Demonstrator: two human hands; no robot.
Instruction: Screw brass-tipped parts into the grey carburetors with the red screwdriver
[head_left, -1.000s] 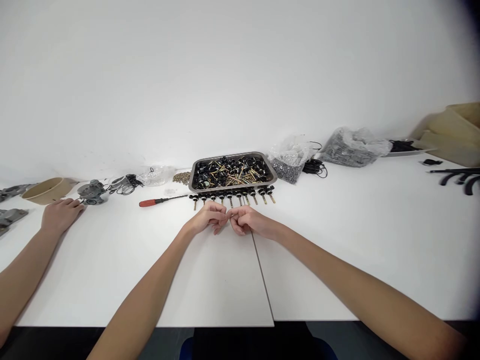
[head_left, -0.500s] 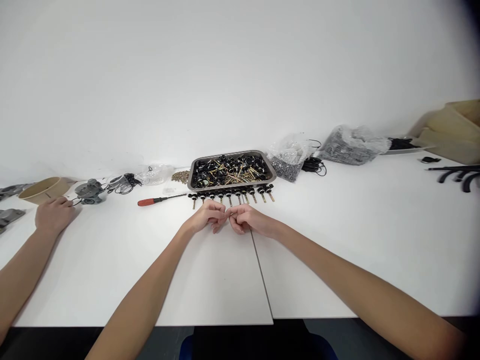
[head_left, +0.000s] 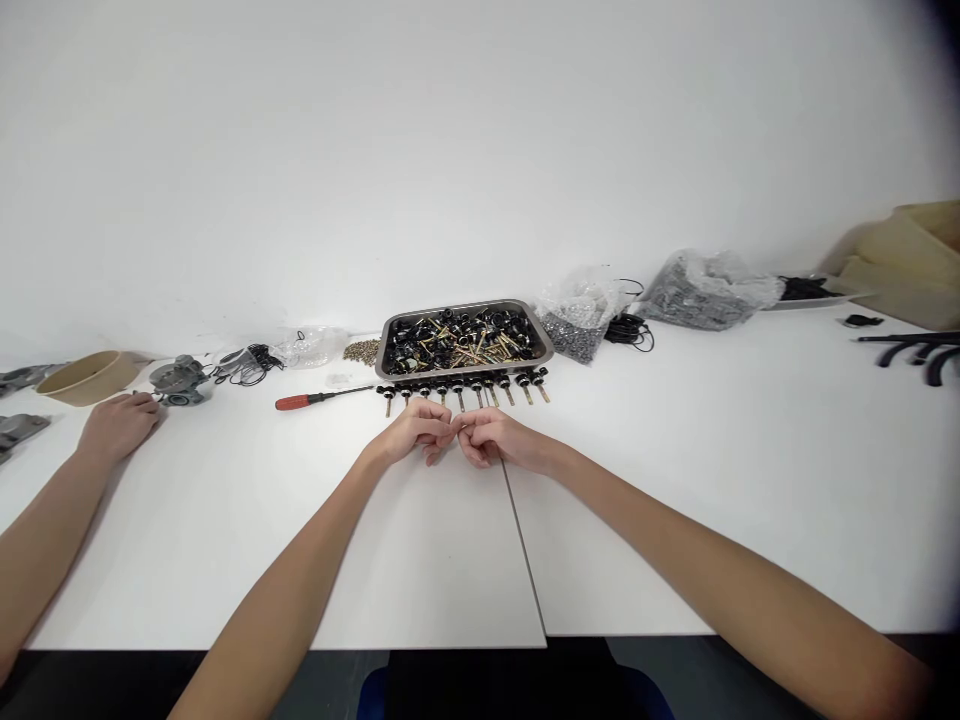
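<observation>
My left hand [head_left: 417, 432] and my right hand [head_left: 495, 438] meet fingertip to fingertip over the white table, fingers curled and pinched. Whatever lies between the fingertips, if anything, is too small to make out. Just beyond them a row of several black-headed brass screws [head_left: 460, 392] lies along the front of a metal tray [head_left: 546, 350]. That tray is heaped with black knobs and brass-coloured screws [head_left: 465, 342]. Left of the row rests a screwdriver [head_left: 294, 402] with a red handle.
Another person's hand [head_left: 120, 425] is at the left, near a grey housing [head_left: 180, 378] and a beige bowl [head_left: 90, 380]. Bags of small dark parts [head_left: 574, 335] stand right of the tray. Black curved handles [head_left: 911, 350] lie far right. A seam [head_left: 521, 540] crosses the table.
The other person's hand at the left has shifted slightly to the right, towards the grey housing. My own hands stay in almost the same position.
</observation>
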